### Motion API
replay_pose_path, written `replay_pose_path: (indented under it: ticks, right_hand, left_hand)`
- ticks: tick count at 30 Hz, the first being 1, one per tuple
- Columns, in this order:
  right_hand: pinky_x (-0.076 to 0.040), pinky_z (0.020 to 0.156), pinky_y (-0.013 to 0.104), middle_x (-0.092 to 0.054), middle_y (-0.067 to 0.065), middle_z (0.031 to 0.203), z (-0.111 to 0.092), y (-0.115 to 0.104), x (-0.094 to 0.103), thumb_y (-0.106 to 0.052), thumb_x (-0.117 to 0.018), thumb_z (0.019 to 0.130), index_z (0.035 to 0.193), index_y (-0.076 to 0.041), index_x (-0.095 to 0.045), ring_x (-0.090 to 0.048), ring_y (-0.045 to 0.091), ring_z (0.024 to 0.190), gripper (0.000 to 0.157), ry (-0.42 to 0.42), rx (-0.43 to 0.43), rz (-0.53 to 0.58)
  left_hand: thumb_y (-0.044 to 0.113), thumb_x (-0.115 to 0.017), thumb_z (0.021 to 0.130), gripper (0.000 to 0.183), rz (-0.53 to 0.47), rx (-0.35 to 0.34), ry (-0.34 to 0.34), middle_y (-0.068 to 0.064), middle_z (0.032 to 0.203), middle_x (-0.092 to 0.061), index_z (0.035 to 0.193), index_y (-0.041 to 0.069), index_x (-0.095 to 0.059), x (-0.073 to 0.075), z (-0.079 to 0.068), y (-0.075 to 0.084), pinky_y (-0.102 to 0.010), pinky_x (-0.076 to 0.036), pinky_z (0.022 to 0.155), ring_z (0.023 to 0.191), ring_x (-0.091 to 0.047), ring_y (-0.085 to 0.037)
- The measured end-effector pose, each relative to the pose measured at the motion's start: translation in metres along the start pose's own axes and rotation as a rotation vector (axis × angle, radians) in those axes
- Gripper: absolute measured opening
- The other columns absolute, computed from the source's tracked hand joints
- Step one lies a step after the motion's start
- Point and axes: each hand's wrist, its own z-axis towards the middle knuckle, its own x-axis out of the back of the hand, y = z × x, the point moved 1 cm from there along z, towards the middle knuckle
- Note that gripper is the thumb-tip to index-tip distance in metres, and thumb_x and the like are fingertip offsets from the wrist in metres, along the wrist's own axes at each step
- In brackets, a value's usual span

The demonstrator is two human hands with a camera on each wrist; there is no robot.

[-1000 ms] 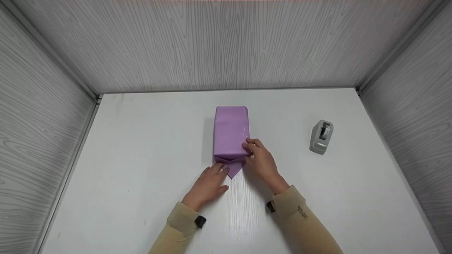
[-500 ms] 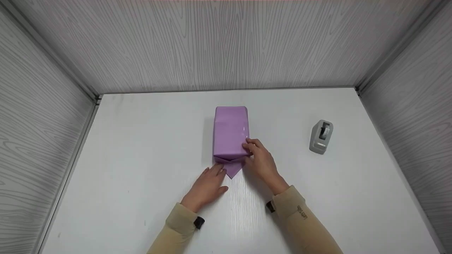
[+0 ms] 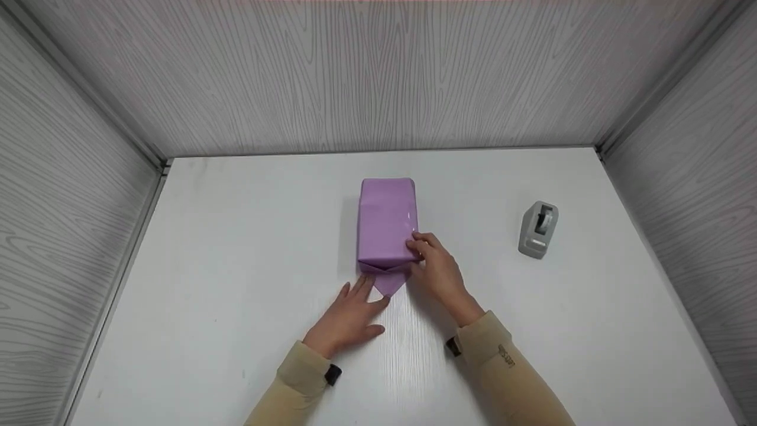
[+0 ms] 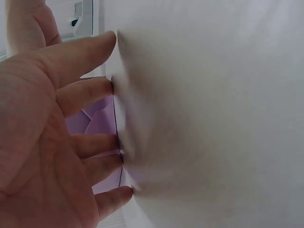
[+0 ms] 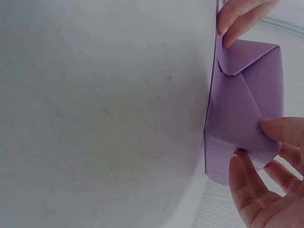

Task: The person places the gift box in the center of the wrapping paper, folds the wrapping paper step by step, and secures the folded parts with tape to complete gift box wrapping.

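A box wrapped in glossy purple paper (image 3: 387,216) lies lengthwise on the white table, its folded end toward me. From that end a pointed paper flap (image 3: 390,284) spreads down onto the tabletop. My left hand (image 3: 348,319) has its fingers spread, fingertips on the table and the flap's left edge, index at the tip. My right hand (image 3: 439,277) grips the near right corner of the box. In the right wrist view the thumb rests on the folded end (image 5: 242,104), with the fingers (image 5: 242,190) along the side.
A grey tape dispenser (image 3: 538,229) with a roll in it stands on the table (image 3: 236,266) to the right. Grey wood-grain panels (image 3: 378,77) close off the back and both sides.
My left hand has spread its fingers wider, and the index finger has shifted down to the flap's tip. The right hand and the box have stayed in place.
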Motion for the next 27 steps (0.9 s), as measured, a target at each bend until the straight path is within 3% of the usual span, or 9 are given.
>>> replay_pose_path:
  ticks: [4,12,21,27]
  right_hand:
    - [-0.051,0.088,0.033,-0.055,0.002,0.134,0.0,0.0,0.0,0.002,-0.077,0.081,0.121,-0.004,-0.068,-0.062,0.022,0.11,0.041,-0.002,-0.004,0.003]
    - [-0.052,0.086,0.034,-0.055,0.003,0.134,0.0,-0.001,0.001,0.001,-0.076,0.081,0.121,-0.004,-0.067,-0.063,0.022,0.107,0.041,0.009,0.008,0.002]
    - [-0.051,0.089,0.033,-0.055,0.005,0.134,0.0,0.0,0.001,0.002,-0.076,0.081,0.121,-0.003,-0.067,-0.061,0.022,0.112,0.041,0.006,0.002,0.003]
    - [-0.05,0.091,0.033,-0.055,0.004,0.135,0.0,0.0,0.0,0.003,-0.076,0.081,0.121,-0.003,-0.067,-0.061,0.022,0.112,0.042,-0.001,-0.007,0.013]
  left_hand:
    - [0.038,-0.068,0.091,0.058,0.032,0.0,0.005,-0.024,0.153,-0.031,0.14,0.011,-0.055,-0.001,0.0,0.007,-0.056,-0.024,0.111,0.143,-0.025,-0.038]
    - [0.037,-0.067,0.092,0.057,0.039,-0.073,-0.007,-0.017,0.149,-0.041,0.137,0.005,-0.056,0.0,-0.001,0.022,-0.053,-0.029,0.11,0.139,-0.035,-0.034]
    - [0.036,-0.071,0.089,0.052,0.097,-0.033,0.141,-0.016,0.131,-0.056,0.128,0.002,-0.061,0.003,0.004,0.012,-0.051,-0.039,0.103,0.126,-0.049,-0.03]
    - [0.034,-0.068,0.091,0.048,0.086,-0.069,0.098,-0.016,0.135,-0.055,0.126,0.003,-0.063,-0.001,0.0,0.018,-0.051,-0.038,0.104,0.128,-0.048,-0.033]
